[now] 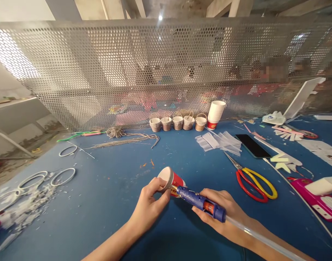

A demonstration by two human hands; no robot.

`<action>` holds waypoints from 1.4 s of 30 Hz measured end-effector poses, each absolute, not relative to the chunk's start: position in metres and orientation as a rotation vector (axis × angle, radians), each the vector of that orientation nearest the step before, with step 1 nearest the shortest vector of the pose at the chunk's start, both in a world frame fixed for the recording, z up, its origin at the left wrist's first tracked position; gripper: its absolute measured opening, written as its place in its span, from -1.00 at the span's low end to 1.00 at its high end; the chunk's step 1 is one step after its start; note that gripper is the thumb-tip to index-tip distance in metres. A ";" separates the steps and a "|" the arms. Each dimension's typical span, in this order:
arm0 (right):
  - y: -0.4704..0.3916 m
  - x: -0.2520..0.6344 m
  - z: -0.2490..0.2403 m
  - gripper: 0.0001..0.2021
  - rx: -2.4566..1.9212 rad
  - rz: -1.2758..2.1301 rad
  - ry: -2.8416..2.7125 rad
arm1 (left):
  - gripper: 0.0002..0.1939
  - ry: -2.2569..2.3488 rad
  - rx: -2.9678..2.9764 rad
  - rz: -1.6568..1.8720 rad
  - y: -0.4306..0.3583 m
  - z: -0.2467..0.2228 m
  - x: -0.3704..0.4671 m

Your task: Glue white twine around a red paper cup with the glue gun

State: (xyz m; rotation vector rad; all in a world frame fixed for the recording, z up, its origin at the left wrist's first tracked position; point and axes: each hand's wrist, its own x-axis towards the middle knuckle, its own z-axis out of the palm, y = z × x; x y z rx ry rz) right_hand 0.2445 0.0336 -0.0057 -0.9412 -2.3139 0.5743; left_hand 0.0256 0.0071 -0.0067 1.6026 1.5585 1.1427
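My left hand (152, 201) is closed on a red and white paper cup (178, 179), which lies tilted with its open end toward the left. A greyish band runs around the cup near that rim. In my right hand (222, 206) is a blue hot glue gun (194, 198), gripped along its body. Its metal nozzle points left and meets the cup's side close to my left thumb; whether glue is coming out cannot be made out. A long clear glue stick (259, 236) sticks out of the gun's back end, passing over my right forearm.
Small handled baskets (177, 123) and a stack of paper cups (216, 113) line the mesh screen (100, 72). Right of my hands lie scissors (253, 179), clear strips (218, 141), a phone (253, 146) and a pink power strip (315, 199). Twine (115, 132), white rings (63, 177) and scraps are leftward.
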 end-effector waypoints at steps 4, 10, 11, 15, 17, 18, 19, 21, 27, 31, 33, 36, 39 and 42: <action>0.034 0.244 -0.006 -0.79 -0.948 0.532 -2.304 | -0.83 1.564 1.614 1.144 0.007 -0.009 0.025; 0.035 0.244 -0.008 -0.80 -0.883 0.561 -2.294 | -0.83 1.550 1.633 1.142 0.007 -0.006 0.025; 0.035 0.244 -0.008 -0.80 -0.893 0.557 -2.297 | -0.84 1.551 1.626 1.141 0.007 -0.006 0.025; 0.034 0.244 -0.006 -0.82 -0.897 0.548 -2.308 | -0.83 1.538 1.617 1.149 0.007 -0.004 0.025; 0.033 0.244 -0.004 -0.82 -0.874 0.557 -2.319 | -0.84 1.522 1.628 1.145 0.007 -0.004 0.025; 0.032 0.244 -0.004 -0.81 -0.867 0.555 -2.322 | -0.84 1.517 1.630 1.140 0.007 -0.004 0.025; 0.032 0.244 -0.003 -0.80 -0.869 0.549 -2.321 | -0.84 1.515 1.627 1.137 0.007 -0.004 0.024; 0.032 0.245 -0.001 -0.77 -0.903 0.530 -2.312 | -0.84 1.515 1.614 1.139 0.007 -0.005 0.024; 0.033 0.246 -0.004 -0.76 -0.898 0.528 -2.316 | -0.84 1.493 1.626 1.128 0.007 -0.006 0.022; 0.036 0.246 -0.004 -0.76 -0.929 0.545 -2.296 | -0.83 1.457 1.605 1.119 0.009 -0.009 0.019; 0.037 0.247 -0.002 -0.75 -0.991 0.580 -2.271 | -0.82 1.439 1.585 1.118 0.010 -0.010 0.017; 0.038 0.249 -0.001 -0.74 -1.052 0.651 -2.244 | -0.81 1.419 1.556 1.110 0.010 -0.012 0.016; 0.036 0.248 -0.001 -0.74 -1.037 0.669 -2.250 | -0.81 1.397 1.551 1.100 0.011 -0.013 0.015; 0.036 0.246 0.001 -0.74 -1.037 0.702 -2.252 | -0.81 1.386 1.550 1.097 0.011 -0.013 0.015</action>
